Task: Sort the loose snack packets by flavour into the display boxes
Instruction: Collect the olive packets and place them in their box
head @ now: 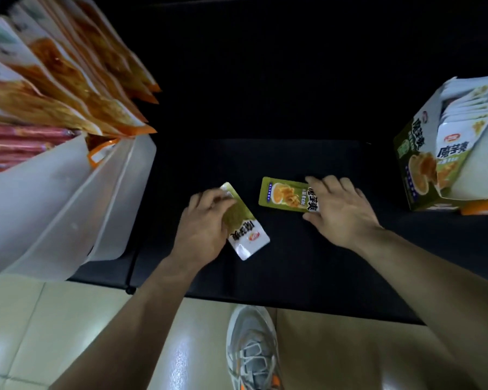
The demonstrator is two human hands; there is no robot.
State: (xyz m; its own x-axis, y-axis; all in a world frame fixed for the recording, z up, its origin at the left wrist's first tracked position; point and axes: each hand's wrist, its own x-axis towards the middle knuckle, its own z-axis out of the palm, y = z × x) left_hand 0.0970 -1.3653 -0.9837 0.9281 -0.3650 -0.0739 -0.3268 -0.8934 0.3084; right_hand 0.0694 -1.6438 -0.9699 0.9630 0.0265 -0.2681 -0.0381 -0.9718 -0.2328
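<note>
Between the forearms (141,319), one shoe (251,347) stands on tile (54,333). Left hand (203,220) grips one green packet (247,229); right hand (338,206) lies spread flat on a second packet (285,194) beside it. Farther right stands one filled green box (406,156); far left, one bin (54,198).

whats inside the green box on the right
A row of white and green snack packets standing on edge and leaning, tops showing. The wall of the green display box hides their lower parts and the box floor.
</note>
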